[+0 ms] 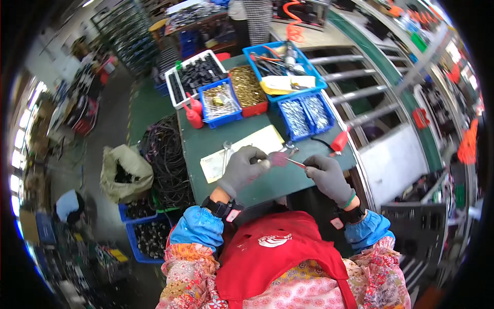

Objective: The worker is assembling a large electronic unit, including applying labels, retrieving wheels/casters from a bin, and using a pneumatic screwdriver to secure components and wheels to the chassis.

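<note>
Closest to me I see a red apron (272, 252) over floral sleeves with blue cuffs, and both forearms rising from the lower edge toward a green worktable (267, 180). My left hand (242, 167), in a grey glove, is curled closed around a small part whose pinkish end (278, 158) sticks out to the right of the fingers. My right hand (328, 177), also grey-gloved, is pinched shut on a thin metal tool (297, 163), its tip touching that pinkish end; the part hangs just above the table's near half, between the two hands. Just beyond the left hand lies a pale paper sheet (242, 152) with a metal wrench-like tool (226, 152) on it, and a red-handled screwdriver (339, 141) lies near the table's right edge. Farther back stands a row of bins: a blue bin of silvery screws (307, 116), a red bin of brass-coloured parts (247, 87), a small blue bin with bagged pieces (220, 103), and a white tray of black parts (198, 74), with two red squeeze bottles (194, 113) beside them. Behind those sits a larger blue bin of tools (285, 64). Off the table's left side, black cables (164, 159) are heaped on the floor next to a pale sack (126, 172).
</note>
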Motion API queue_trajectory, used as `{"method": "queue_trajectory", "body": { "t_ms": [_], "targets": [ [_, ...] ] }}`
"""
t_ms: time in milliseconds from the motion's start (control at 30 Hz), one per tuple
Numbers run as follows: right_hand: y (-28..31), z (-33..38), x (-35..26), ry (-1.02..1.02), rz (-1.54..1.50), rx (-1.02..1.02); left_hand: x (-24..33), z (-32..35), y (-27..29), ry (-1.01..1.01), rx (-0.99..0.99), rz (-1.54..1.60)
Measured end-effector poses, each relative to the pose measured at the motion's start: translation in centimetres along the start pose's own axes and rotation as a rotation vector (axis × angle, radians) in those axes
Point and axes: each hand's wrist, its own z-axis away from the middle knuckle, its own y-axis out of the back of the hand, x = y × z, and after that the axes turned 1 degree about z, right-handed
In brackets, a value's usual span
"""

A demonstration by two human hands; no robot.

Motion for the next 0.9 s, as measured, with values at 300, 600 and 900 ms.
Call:
{"method": "queue_trajectory", "body": {
  "t_ms": [300, 600, 900],
  "targets": [
    [-1.3, 13.7, 1.5, -0.313, -0.147, 0.379, 2.5, 2.8, -5.5, 0.012, -0.136, 0.146],
    [-1.8, 27.4, 2.5, -0.304, -0.292, 0.742, 10.2, 10.1, -20.6, -0.408, -0.230, -0.144],
    [2.5, 43.1, 9.9, -0.309, -0.547, 1.052, 14.4, 16.9, -37.0, -0.562, -0.447, -0.078]
  ]
}}
